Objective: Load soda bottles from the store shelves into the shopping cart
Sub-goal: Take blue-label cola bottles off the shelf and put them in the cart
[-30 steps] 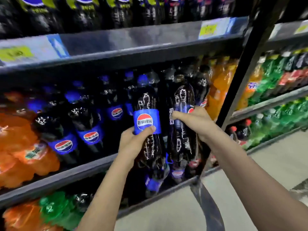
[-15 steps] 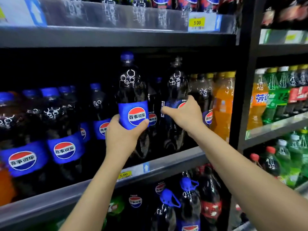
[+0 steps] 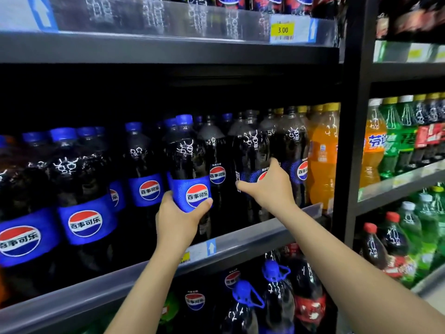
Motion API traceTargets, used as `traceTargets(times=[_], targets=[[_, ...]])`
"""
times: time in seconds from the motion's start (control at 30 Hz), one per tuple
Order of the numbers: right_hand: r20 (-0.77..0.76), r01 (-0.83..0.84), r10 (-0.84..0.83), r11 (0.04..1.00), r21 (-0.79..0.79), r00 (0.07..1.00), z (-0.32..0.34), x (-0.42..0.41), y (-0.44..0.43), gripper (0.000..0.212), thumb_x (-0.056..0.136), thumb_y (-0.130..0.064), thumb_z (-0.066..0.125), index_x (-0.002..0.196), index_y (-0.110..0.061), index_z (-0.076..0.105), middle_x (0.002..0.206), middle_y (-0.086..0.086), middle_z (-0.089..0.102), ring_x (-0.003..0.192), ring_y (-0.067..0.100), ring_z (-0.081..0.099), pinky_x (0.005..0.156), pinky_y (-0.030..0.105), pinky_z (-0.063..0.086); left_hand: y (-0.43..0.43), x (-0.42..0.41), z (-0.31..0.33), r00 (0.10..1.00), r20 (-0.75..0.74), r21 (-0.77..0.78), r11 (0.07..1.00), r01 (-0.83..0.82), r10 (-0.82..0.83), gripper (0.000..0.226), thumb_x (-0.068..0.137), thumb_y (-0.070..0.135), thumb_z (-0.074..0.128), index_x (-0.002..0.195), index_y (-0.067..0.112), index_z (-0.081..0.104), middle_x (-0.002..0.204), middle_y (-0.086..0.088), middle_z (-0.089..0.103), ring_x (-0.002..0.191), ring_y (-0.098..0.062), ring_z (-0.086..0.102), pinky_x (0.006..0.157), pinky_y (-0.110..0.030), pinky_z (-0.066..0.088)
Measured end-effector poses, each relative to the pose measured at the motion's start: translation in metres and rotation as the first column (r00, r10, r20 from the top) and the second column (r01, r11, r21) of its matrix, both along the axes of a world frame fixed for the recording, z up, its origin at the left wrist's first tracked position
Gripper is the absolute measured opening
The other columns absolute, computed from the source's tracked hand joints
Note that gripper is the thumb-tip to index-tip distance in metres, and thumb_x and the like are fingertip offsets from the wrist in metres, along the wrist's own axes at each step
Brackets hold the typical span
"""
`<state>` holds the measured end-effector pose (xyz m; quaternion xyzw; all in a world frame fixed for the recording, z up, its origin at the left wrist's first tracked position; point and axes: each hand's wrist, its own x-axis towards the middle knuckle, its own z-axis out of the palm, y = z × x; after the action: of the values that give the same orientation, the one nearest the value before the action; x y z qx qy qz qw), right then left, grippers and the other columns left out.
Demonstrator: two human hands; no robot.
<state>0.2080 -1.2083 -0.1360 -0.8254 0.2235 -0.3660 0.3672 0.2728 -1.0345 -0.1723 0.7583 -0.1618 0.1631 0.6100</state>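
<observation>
Left hand [image 3: 178,220] grips a blue-label cola bottle [image 3: 185,162] at the lower edge of its label: thumb on the front right, fingers wrapped round the left and back. Right hand [image 3: 269,189] grips a dark-label cola bottle [image 3: 250,150] just right of the first: thumb points left across the front, fingers curl round the right side, and the hand covers most of the logo. Both bottles are upright at the front of the middle shelf [image 3: 96,292], caps roughly level with the neighbours. Their bases are hidden by shadow and the hands, so can't tell if either is off the shelf. One more cola bottle shows between and behind the two held ones. To the left, a row of blue-label cola bottles [image 3: 84,189] runs along the same shelf. To the right, orange soda bottles [image 3: 323,155] with yellow caps stand next to the black upright [image 3: 349,141]. The upper shelf [image 3: 168,48] carries a yellow price tag [image 3: 283,30] reading 3.00. Under the middle shelf: large bottles with blue carry handles [image 3: 277,302]. The next bay right holds green bottles [image 3: 391,150] among orange and red-label ones.
</observation>
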Motion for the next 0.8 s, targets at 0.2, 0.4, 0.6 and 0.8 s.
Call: traceTargets(times=[0.2, 0.4, 0.6, 0.8], targets=[[0.020, 0.021, -0.020, 0.999, -0.042, 1.000, -0.010, 0.004, -0.010, 0.108, 0.068, -0.052, 0.078, 0.148, -0.008, 0.019, 0.142, 0.009, 0.045, 0.127, 0.027, 0.046, 0.093, 0.034, 0.045, -0.001, 0.002, -0.003, 0.998, -0.018, -0.029, 0.998, 0.058, -0.058, 0.051, 0.067, 0.023, 0.087, 0.105, 0.015, 0.054, 0.091, 0.004, 0.066, 0.081, -0.012, 0.064, 0.071, -0.030, 0.053], [0.082, 0.033, -0.033, 0.999, 0.007, 0.996, -0.032, 0.002, -0.008, 0.076, 0.068, -0.034, 0.081, 0.128, -0.010, 0.042, 0.118, 0.004, 0.059, 0.107, 0.020, 0.056, 0.082, 0.026, 0.045, 0.013, 0.002, -0.004, 0.995, -0.048, 0.098, 0.991, 0.095, -0.090, 0.063, 0.059, 0.038, 0.089, 0.108, 0.019, 0.054, 0.099, 0.007, 0.067, 0.089, -0.012, 0.064, 0.077, -0.030, 0.051], [0.127, 0.091, -0.087, 0.995, -0.027, 0.988, -0.042, 0.005, -0.010, 0.058, 0.069, -0.038, 0.081, 0.112, -0.012, 0.053, 0.100, -0.002, 0.058, 0.092, 0.012, 0.052, 0.075, 0.018, 0.037, 0.014, -0.010, -0.003, 1.000, 0.021, 0.124, 0.992, 0.019, -0.021, 0.081, 0.064, 0.037, 0.087, 0.128, 0.016, 0.043, 0.084, 0.023, 0.045, 0.088, -0.009, 0.050, 0.078, -0.025, 0.037], [0.107, 0.188, -0.177, 0.976, -0.112, 0.978, -0.047, 0.012, -0.013, 0.056, 0.068, -0.048, 0.079, 0.102, -0.009, 0.056, 0.101, 0.006, 0.060, 0.099, 0.022, 0.054, 0.082, 0.027, 0.045, 0.016, -0.009, -0.004, 1.000, 0.024, 0.151, 0.989, 0.010, -0.014, 0.084, 0.062, 0.046, 0.085, 0.129, 0.019, 0.043, 0.107, 0.007, 0.055, 0.099, -0.013, 0.052, 0.082, -0.028, 0.040]])
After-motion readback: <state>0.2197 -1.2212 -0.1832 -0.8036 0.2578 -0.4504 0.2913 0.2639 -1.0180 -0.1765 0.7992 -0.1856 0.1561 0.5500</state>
